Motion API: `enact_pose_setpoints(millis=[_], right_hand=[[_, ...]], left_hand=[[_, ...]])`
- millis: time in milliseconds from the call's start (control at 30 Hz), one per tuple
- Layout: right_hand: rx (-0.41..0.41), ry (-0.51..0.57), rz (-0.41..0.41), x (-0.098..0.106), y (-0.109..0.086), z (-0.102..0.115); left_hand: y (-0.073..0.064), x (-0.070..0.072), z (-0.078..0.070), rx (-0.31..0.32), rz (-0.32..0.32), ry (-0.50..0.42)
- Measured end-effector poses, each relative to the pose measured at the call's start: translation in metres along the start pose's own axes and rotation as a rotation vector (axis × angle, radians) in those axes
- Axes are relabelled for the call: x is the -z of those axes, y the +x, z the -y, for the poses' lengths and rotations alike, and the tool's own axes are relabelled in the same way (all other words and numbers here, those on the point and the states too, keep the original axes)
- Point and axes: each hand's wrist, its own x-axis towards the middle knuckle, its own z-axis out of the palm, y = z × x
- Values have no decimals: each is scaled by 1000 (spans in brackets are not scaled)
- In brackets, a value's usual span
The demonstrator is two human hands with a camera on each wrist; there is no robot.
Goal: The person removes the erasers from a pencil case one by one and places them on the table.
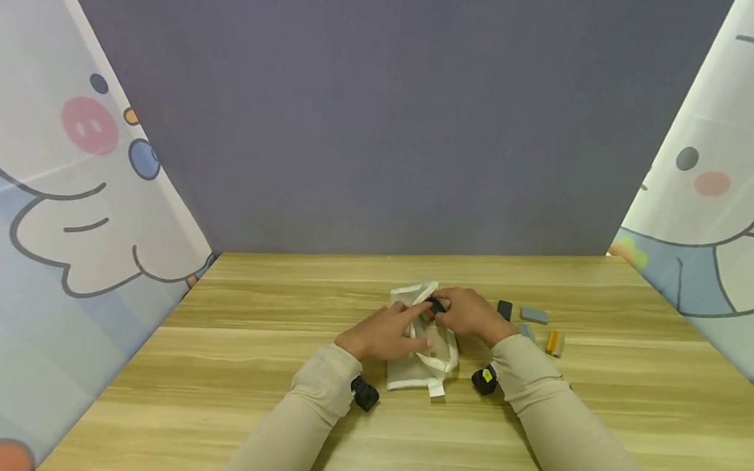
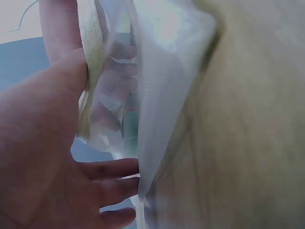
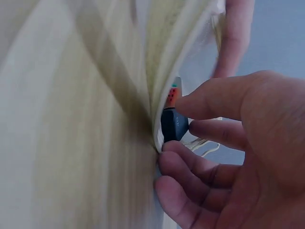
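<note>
A white mesh pouch [image 1: 407,376] with a cream zip edge lies on the table, its mouth held apart. My left hand [image 1: 385,334] holds the pouch's rim; in the left wrist view three fingertips touch the mesh [image 2: 164,109] from outside. At the opening, my right hand [image 1: 472,315] pinches a small black object [image 3: 174,125] with a dark-dotted red-orange part [image 3: 172,98] beside it. Its exact kind cannot be made out. Through the mesh a green patch [image 2: 130,126] shows among other blurred contents.
Right of the pouch lie a black block [image 1: 505,310], a grey flat piece [image 1: 534,316], a blue-grey piece [image 1: 526,332] partly behind the right forearm, and an orange-and-grey piece [image 1: 555,343]. A grey panel [image 1: 384,121] stands behind the wooden table [image 1: 244,400].
</note>
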Motion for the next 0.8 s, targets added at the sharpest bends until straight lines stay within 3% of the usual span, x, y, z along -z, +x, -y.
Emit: enact_pose_setpoints(millis=[167,367,800], right_hand=[[5,17,6,-1,2,-2],[16,31,17,-3,5,0],[27,-12,10,-2,6,-7]], left_hand=[[-2,3,1,-7,-40,-17],[-2,3,3,8,-32,-56],[2,-1,2,-28,-29,-61]])
